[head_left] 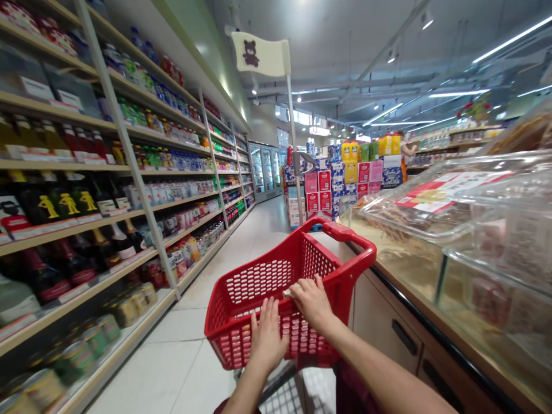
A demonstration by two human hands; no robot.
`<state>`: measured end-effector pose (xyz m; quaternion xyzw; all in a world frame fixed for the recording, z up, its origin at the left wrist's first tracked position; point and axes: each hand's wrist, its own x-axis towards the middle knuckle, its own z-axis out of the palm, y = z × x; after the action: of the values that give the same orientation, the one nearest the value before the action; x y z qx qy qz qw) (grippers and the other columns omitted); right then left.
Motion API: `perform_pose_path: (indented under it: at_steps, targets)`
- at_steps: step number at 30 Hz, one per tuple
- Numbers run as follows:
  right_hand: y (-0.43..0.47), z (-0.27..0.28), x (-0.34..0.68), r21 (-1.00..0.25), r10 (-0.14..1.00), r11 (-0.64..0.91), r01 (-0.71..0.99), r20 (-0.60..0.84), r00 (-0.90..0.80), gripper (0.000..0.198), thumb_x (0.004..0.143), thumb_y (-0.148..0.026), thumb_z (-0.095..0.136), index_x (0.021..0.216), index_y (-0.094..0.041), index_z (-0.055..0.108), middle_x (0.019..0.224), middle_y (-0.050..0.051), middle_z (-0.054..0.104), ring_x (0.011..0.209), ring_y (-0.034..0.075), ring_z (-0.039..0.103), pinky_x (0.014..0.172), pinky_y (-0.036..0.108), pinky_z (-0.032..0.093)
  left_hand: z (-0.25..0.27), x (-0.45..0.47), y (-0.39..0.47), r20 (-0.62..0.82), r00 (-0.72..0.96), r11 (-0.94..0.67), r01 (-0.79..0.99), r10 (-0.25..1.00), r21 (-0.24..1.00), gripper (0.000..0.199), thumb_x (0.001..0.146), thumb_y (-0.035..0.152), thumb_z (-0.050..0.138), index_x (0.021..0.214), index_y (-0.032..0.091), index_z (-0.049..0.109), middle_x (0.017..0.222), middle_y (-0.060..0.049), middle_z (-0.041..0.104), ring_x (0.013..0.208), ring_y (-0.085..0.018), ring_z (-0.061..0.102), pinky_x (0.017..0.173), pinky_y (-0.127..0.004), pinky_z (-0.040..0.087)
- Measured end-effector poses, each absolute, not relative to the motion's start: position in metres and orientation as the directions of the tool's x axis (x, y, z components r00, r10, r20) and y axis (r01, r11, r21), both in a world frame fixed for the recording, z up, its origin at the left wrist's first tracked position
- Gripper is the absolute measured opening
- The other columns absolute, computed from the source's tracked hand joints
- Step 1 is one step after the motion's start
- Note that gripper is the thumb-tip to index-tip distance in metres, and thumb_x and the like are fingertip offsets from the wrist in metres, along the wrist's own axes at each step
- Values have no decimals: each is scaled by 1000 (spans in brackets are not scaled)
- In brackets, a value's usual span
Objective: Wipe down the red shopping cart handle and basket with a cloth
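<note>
A red cart basket [297,241] is standing on the tiled floor [172,330] directly in front of the person, tilting in the view, its handle [366,253] lying toward the right. The left hand [268,339] is resting on the near wall of the basket, its fingertips reaching the rim; its grip is lying open, with the fingers nearly straight and close together, and it is grasping nothing that shows. The right hand [311,302] is bending over the same rim, nearer the handle. Its fingers are covering most of a small pale piece [287,293], probably cloth or paper, which is showing at the fingertips; the grip is curving partway, and I cannot tell whether it is pinching the piece or only pressing it.

Behind the basket, a pole [292,126] is carrying a cream flag [261,54] with a dark bear on it. On the left, long shelves [60,165] are holding bottles [58,138], cans [81,348] and packets. On the right, a surface [388,261] is bearing clear plastic boxes [431,215], one wearing a red and white label [452,187]. Farther back, stacked cartons [324,181] are supporting yellow jugs [390,144], and glass-door fridges [263,167] are lining the aisle's end.
</note>
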<state>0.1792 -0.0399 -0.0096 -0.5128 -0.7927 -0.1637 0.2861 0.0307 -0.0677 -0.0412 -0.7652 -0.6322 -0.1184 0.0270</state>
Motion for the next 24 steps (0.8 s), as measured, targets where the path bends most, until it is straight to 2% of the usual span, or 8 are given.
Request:
perform_pose_path:
  at_steps: [3,6,9,14,20,22,24]
  targets:
    - [-31,-10,188,42,708,431,901,603,-367,18,85,-25,44,100,-28,55,96,1,59,91,16,51,97,44,20,-46,29,-66,215,169,-195,975,962,110,74,64,27,39,134,11,20,143,-6,16,132,-21,7,106,-46,6]
    - [-27,-4,216,134,677,452,882,593,-437,16,84,-20,45,94,-25,57,99,1,60,97,17,50,99,42,19,-51,27,-64,229,183,-214,969,956,121,75,64,27,39,135,13,18,144,-4,14,132,-19,5,107,-44,3]
    - [-27,7,264,189,624,426,885,647,-438,25,85,-13,41,100,-24,57,109,3,59,107,17,47,99,39,21,-53,27,-64,241,190,-225,966,952,127,75,64,26,38,135,14,17,144,-2,14,132,-18,4,107,-44,4]
    - [-32,7,316,167,506,259,951,815,-281,36,85,-8,32,110,-20,55,121,8,53,114,19,45,96,39,27,-53,30,-65,242,180,-209,972,954,104,75,65,28,39,135,12,16,144,-3,12,132,-20,3,107,-44,5]
    - [-35,-17,268,221,461,392,893,793,-399,34,85,-10,34,105,-24,58,119,2,55,117,16,42,98,36,25,-50,30,-64,195,180,-199,977,964,81,77,64,29,39,135,12,14,144,-4,11,132,-20,3,107,-45,4]
    - [-31,-10,280,223,478,373,901,786,-393,36,84,-9,34,106,-24,57,119,2,55,115,16,43,98,36,25,-49,29,-64,182,178,-194,978,967,73,77,64,28,39,135,12,14,144,-4,11,132,-20,2,106,-44,4]
    - [-27,3,310,193,514,276,942,798,-314,38,83,-8,33,109,-22,56,119,5,54,113,17,45,96,38,26,-47,29,-64,178,178,-193,978,968,72,77,64,27,39,135,12,14,144,-4,10,132,-20,2,106,-44,4]
